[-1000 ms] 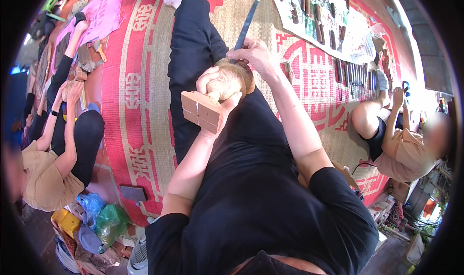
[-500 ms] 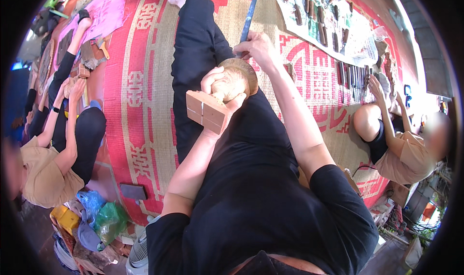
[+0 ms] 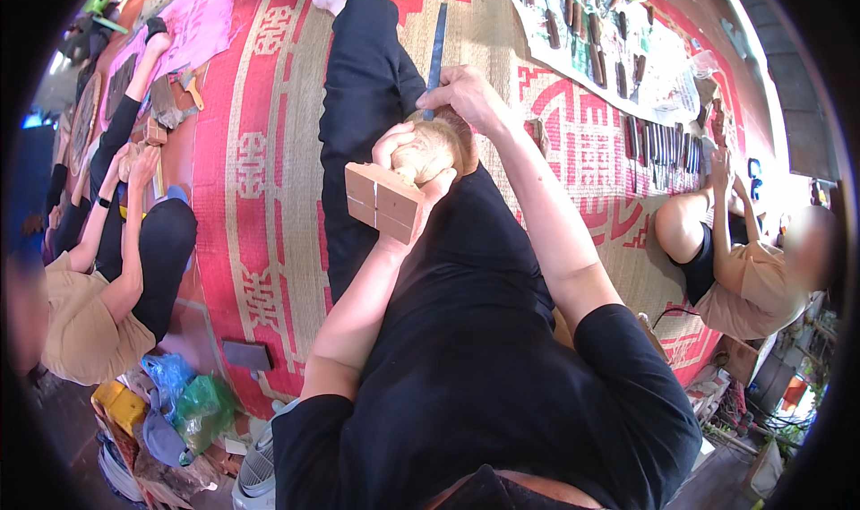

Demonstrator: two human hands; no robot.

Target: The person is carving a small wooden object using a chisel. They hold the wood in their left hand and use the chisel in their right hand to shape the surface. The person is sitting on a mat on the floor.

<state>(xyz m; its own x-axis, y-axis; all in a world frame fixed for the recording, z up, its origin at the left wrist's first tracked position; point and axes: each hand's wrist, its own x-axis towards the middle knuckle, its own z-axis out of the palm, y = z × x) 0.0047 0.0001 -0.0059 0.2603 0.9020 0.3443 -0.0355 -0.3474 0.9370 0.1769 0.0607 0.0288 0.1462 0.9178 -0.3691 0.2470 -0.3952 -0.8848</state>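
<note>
My left hand (image 3: 434,190) is closed around a wooden carving (image 3: 432,143), a pale, rounded piece on a square reddish-brown base (image 3: 383,203) marked with crossing light lines. The base points toward me, and the carving is held over my lap. In my right hand (image 3: 468,98) is a long, narrow blue-grey flat file (image 3: 436,55), pinched near its lower end. It stands almost upright, pointing away from me. Its lower end meets the far side of the carving, where my hand partly hides the contact.
A red and straw-coloured mat (image 3: 260,152) lies beneath me. At right, several dark-handled carving tools (image 3: 663,147) are lined up near a seated person (image 3: 748,286); more lie on a sheet (image 3: 663,85). Another person (image 3: 98,304) sits left, above plastic bags (image 3: 202,411). A dark block (image 3: 246,355) rests nearby.
My right hand has moved slightly left and toward me, bringing the file down against the carving. My left hand and the carving have hardly moved. The person at right has shifted their hands.
</note>
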